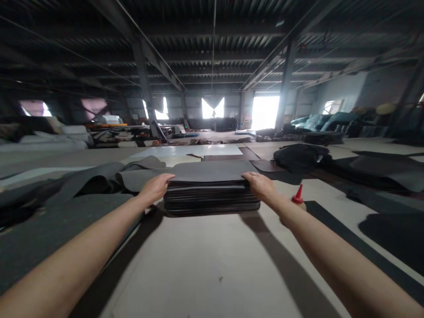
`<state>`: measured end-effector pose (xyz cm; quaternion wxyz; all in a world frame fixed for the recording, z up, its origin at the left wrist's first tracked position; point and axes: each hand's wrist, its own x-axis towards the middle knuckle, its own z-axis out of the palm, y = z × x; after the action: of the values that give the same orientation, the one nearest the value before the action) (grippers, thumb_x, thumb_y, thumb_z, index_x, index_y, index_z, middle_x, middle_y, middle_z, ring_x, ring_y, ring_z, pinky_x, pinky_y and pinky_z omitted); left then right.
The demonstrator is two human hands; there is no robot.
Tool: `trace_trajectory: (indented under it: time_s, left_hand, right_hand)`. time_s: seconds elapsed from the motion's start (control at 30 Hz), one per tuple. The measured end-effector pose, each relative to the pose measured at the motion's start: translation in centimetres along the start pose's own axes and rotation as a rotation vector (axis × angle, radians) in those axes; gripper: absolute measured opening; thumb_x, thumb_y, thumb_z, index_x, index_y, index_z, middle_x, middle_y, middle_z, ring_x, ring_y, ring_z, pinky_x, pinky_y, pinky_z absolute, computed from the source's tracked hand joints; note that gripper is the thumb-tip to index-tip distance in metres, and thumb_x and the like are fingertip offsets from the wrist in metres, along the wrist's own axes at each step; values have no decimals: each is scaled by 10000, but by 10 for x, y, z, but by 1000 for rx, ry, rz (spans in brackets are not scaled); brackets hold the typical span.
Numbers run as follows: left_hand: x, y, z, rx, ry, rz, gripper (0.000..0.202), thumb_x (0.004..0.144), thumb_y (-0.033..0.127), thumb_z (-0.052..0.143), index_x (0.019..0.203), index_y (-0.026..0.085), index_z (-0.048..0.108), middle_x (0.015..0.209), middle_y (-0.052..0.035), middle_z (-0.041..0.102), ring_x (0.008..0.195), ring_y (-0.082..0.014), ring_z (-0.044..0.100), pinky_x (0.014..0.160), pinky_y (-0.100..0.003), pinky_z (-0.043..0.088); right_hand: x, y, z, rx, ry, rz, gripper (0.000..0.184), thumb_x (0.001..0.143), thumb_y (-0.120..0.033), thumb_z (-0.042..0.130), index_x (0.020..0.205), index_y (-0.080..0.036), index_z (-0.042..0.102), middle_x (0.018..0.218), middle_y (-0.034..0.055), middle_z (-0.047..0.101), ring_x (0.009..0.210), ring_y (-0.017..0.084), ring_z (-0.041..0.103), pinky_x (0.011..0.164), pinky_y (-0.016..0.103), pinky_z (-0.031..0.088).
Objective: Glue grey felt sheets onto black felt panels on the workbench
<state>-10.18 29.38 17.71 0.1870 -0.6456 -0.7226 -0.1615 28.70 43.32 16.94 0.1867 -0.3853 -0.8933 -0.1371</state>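
A thick stack of dark grey sheets (pixel 212 194) lies on the pale table (pixel 212 265) straight ahead of me. My left hand (pixel 154 187) grips the stack's left end, thumb on top and fingers curled down its side. My right hand (pixel 261 185) holds the right end the same way. Both arms reach forward over the table.
A small bottle with a red cone cap (pixel 298 196) stands just right of my right wrist. Loose grey sheets (pixel 99 179) pile up at the left. A black bundle (pixel 300 157) and dark sheets (pixel 384 168) lie at the right. A dark strip (pixel 334 221) crosses the table.
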Motion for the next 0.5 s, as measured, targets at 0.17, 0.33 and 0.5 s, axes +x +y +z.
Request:
trace_trajectory:
  time_s: [0.17, 0.33, 0.5]
  left_hand:
    - [1, -8, 4, 3, -52, -2, 531, 876, 187, 351, 1338, 205, 611, 1404, -61, 613, 1296, -230, 569, 1112, -351, 436]
    - [5, -7, 6, 18, -68, -21, 596, 819, 139, 335, 1357, 175, 590, 1438, -72, 583, 1316, -233, 554, 1126, -355, 421]
    - [-9, 3, -11, 20, -49, -11, 605, 786, 162, 346, 1348, 80, 553, 1470, -136, 539, 1353, -277, 512, 1144, -400, 411]
  right_hand:
    - [-1, 0, -1, 9, -47, -23, 426, 906, -37, 407, 1224, -196, 641, 1255, 100, 656, 1148, 230, 601, 914, 289, 446]
    - [-2, -4, 0, -3, -69, -56, 414, 924, -45, 398, 1268, -139, 608, 1289, 161, 620, 1222, 264, 549, 1033, 344, 402]
    - [-15, -11, -11, -33, -60, -9, 550, 926, -50, 382, 1467, -117, 461, 1526, 192, 426, 1406, 341, 363, 1119, 520, 327]
